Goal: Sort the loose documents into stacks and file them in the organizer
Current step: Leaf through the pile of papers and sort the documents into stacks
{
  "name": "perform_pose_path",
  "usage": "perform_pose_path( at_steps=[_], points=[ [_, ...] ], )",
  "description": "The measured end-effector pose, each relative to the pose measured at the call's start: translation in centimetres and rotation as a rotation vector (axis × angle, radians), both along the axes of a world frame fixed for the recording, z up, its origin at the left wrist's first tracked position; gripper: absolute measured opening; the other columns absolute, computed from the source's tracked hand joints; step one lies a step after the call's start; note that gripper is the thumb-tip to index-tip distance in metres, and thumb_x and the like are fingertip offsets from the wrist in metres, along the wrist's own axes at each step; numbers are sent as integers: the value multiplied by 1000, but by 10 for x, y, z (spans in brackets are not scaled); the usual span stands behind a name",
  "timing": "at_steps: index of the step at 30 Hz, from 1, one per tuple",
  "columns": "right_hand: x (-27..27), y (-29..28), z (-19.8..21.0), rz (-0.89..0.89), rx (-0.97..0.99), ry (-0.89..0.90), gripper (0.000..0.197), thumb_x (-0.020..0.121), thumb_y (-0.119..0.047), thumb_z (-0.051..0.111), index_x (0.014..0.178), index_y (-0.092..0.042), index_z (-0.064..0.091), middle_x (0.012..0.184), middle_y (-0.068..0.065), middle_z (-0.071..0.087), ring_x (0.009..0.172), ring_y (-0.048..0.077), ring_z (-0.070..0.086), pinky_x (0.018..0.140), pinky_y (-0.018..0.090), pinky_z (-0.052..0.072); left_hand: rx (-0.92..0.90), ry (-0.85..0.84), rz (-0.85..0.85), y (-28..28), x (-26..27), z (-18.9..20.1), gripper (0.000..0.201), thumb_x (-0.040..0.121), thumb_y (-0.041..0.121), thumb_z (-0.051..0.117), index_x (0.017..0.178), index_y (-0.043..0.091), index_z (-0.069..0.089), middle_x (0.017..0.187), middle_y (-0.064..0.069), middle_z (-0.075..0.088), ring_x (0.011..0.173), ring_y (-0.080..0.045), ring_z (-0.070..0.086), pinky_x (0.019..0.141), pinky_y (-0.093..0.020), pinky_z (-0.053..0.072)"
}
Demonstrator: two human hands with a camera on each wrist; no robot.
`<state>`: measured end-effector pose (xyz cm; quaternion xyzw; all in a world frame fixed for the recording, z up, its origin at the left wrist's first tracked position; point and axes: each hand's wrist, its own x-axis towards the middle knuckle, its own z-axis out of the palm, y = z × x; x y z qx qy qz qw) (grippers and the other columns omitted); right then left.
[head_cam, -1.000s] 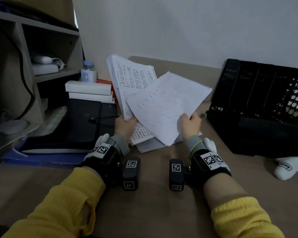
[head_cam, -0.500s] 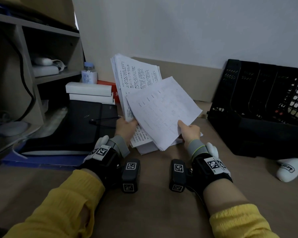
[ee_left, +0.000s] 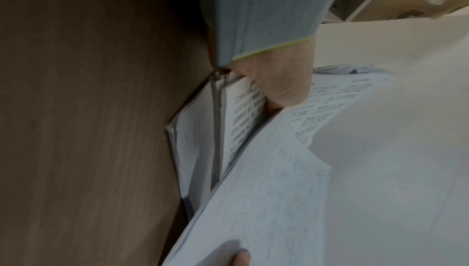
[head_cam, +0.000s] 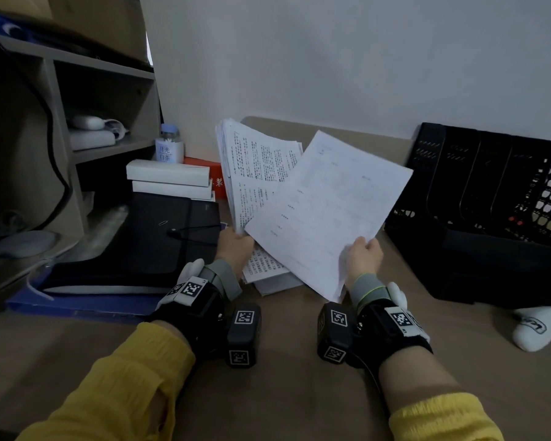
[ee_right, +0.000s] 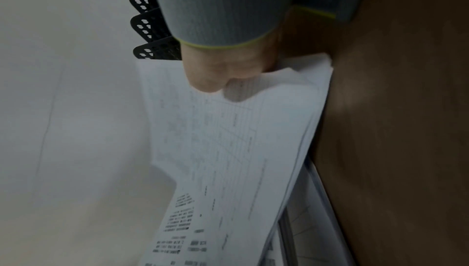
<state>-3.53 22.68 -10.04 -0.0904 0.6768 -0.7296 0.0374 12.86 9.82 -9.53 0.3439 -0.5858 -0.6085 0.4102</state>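
Head view. Sorting is under way, filing not started as far as visible. The left hand [head_cam: 236, 246] holds a thick sheaf of densely printed pages [head_cam: 258, 173] upright by its lower edge, grip clamped on it. The right hand [head_cam: 363, 259] pinches a thinner batch of faintly printed forms [head_cam: 328, 211] at the lower corner, tilted toward the right and overlapping the front of the printed sheaf. A few more loose sheets [head_cam: 274, 283] lie flat on the brown table [head_cam: 283, 393] under both batches. The black organizer [head_cam: 477, 198] stands well to the right; its visible slots look dark, with no paper showing. Judgement: two piles are forming, and everything is left to file.

Left wrist view. The thumb curls over the printed pages [ee_left: 246, 117]. The paper is thin, matte and bows under its own weight. The table [ee_left: 88, 129] shows wood grain.

Right wrist view. The right hand [ee_right: 225, 71] pinches the forms [ee_right: 228, 150], where pale ruled tables show; the sheet edges fan slightly. The organizer's [ee_right: 147, 27] perforated plastic dividers have rounded tops.
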Motion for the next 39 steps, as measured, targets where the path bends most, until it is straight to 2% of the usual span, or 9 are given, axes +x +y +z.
perform_pose_path(
  at_steps=[3,7,12,16,24,28,32,34,39],
  points=[
    [-3,2,1,8,-14,17,27,101,-14,34,105,3,54,93,6,51,85,19,47,76,27,35,0,-17,-2,-2,0,-2,24,93,2,50,113,3,63,100,-16,67,88,-32,66,82,-48,57],
    [-5,1,-1,25,-59,-3,25,100,-15,34,100,-4,57,88,3,54,84,18,50,78,27,38,5,-22,-10,-2,-1,-3,27,93,0,48,117,3,62,103,-15,66,89,-31,65,82,-45,56],
    [-4,4,0,-25,-107,22,29,100,-16,33,73,-12,41,70,-3,42,64,12,39,58,23,33,-8,-27,-35,0,-1,-1,29,94,-2,47,119,1,60,103,-15,65,90,-30,63,78,-38,53],
    [-8,3,-3,-8,-143,0,22,98,-18,37,79,-12,46,72,-2,46,69,14,44,62,24,38,-14,-11,-73,4,2,1,21,96,7,54,115,7,61,99,-9,66,91,-29,64,80,-39,54],
    [-1,2,0,70,-106,102,17,96,-9,42,83,-9,53,71,-5,51,66,9,47,55,15,42,-139,-30,-146,14,5,3,14,98,7,48,94,5,61,75,-2,60,68,-13,57,59,-26,46],
    [-6,4,1,29,-79,105,33,96,-9,40,65,-16,30,64,-2,32,58,11,30,55,22,28,-114,-29,-175,14,6,3,16,99,16,51,91,8,63,75,-4,62,67,-16,60,52,-23,51],
    [-8,0,1,51,-155,83,37,97,-9,41,63,-19,28,62,-3,27,58,10,27,58,23,28,-27,69,-231,14,7,5,20,98,11,51,113,3,61,94,-9,65,88,-26,62,79,-36,55],
    [-6,-4,2,62,-114,114,38,95,-12,44,62,-21,29,63,-4,28,61,10,29,65,26,30,-17,66,-240,13,7,5,13,97,8,51,103,5,63,94,-9,65,96,-30,60,91,-44,51],
    [-7,-7,1,137,43,164,25,92,-14,45,67,-15,46,68,3,44,66,15,38,63,27,34,-7,7,-254,11,6,3,21,99,12,48,84,13,63,84,-8,65,87,-30,62,80,-40,54]
  ],
)
